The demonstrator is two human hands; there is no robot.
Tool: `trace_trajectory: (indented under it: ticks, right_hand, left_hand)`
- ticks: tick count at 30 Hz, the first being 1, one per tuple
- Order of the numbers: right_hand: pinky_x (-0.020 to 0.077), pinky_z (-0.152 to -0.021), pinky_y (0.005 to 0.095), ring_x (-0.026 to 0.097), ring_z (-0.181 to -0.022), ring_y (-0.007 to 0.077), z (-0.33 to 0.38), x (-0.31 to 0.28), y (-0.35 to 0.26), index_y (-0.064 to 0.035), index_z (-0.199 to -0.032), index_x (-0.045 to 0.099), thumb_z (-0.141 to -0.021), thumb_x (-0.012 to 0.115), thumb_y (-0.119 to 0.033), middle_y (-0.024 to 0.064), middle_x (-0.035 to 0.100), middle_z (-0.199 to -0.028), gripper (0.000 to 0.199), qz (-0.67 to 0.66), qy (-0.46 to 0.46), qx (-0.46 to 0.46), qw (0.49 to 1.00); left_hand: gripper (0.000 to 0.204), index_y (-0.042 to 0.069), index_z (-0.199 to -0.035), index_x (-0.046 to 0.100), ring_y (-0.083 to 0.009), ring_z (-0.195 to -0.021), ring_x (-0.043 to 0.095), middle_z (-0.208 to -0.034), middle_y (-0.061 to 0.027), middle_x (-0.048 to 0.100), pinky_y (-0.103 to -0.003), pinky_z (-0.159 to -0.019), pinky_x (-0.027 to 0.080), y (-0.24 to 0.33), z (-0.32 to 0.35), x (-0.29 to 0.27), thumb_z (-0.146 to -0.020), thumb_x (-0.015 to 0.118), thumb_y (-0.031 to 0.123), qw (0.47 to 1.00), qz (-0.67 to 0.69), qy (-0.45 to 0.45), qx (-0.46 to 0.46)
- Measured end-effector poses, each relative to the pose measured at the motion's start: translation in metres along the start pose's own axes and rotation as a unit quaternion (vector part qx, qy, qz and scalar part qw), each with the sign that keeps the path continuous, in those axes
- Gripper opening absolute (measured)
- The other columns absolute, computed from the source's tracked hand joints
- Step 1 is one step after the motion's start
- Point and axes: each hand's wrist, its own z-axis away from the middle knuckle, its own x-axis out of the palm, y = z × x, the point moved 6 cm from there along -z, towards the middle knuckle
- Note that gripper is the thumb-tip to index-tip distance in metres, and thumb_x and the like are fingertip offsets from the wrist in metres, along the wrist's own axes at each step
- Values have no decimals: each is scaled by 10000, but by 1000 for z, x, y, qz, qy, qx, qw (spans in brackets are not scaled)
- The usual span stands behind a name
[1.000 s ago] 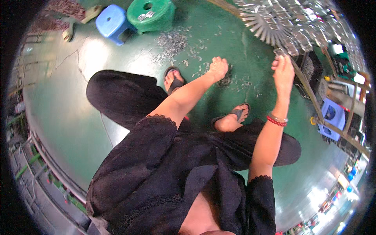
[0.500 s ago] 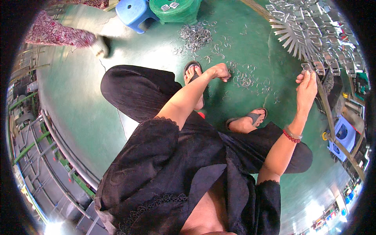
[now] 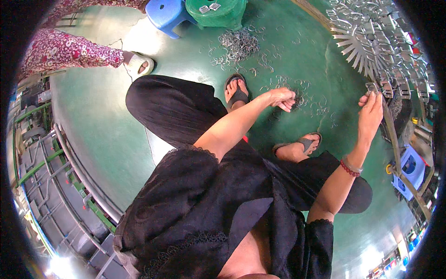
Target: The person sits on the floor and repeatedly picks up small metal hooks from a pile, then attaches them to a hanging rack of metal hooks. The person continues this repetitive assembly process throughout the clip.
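My left hand (image 3: 282,98) is low over small curved metal pieces (image 3: 320,104) scattered on the floor. Its fingers are curled together, and anything between them is too small to make out. Out to the right, my right hand (image 3: 370,108) pinches a small metal buckle (image 3: 371,87) at the lower edge of a rack hung with metal buckles (image 3: 392,88). Just beyond that hand, flat metal strips (image 3: 357,51) fan out from the rack. A denser pile of curved metal pieces (image 3: 239,46) lies farther off, in front of my feet.
A blue stool (image 3: 167,14) and a green stool (image 3: 218,13) with two small metal pieces on it stand at the far side. Another person's sandalled foot (image 3: 140,65) is at the far left. A blue-violet stool (image 3: 411,169) stands at right; metal framing (image 3: 69,167) lines the left.
My left hand has moved right and slightly nearer, over the scattered pieces. My right hand stays by the rack, pinching the buckle. The other person's foot has come forward.
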Motion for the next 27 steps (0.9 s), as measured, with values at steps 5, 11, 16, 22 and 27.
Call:
trace_trajectory:
  ticks: [5, 11, 16, 22, 27]
  right_hand:
    - [425, -493, 269, 574, -609, 123, -3, 4, 7, -18, -939, 550, -965, 403, -239, 54, 599, -699, 267, 17, 10, -40, 999]
    - [473, -570, 337, 610, -636, 212, 0, 3, 2, -18, -954, 521, -962, 397, -225, 108, 613, -721, 242, -1, -12, -28, 1000]
    - [473, -602, 378, 618, -654, 276, -1, -1, -4, -16, -941, 530, -950, 418, -230, 142, 607, -734, 242, 27, -49, -25, 998]
    - [457, -585, 354, 597, -614, 234, -2, -4, -19, -2, -889, 536, -954, 398, -210, 120, 581, -669, 258, -72, -79, 26, 994]
    - [460, -566, 333, 585, -597, 195, -2, -10, -17, -3, -902, 535, -955, 403, -210, 93, 569, -648, 251, -111, -84, 40, 989]
  left_hand:
    - [250, -12, -967, 644, -239, -849, 606, -908, -133, 639, -386, -796, 516, 47, 28, 30, -865, 548, 195, 940, -293, -27, 175]
    - [171, 33, -935, 680, -194, -778, 641, -819, -87, 682, -346, -714, 508, 133, 72, 95, -838, 596, 145, 829, -393, 34, 397]
    - [147, -30, -918, 659, -128, -593, 629, -726, -117, 663, -267, -512, 523, 182, 91, 111, -786, 659, 35, 912, -100, 58, 395]
    - [181, -73, -942, 644, -146, -639, 641, -789, -120, 668, -259, -571, 547, 216, 108, 129, -803, 652, 42, 909, -45, 96, 403]
    - [187, -88, -951, 625, -157, -658, 640, -825, -129, 661, -262, -603, 552, 213, 97, 135, -824, 635, 49, 926, 2, 50, 375]
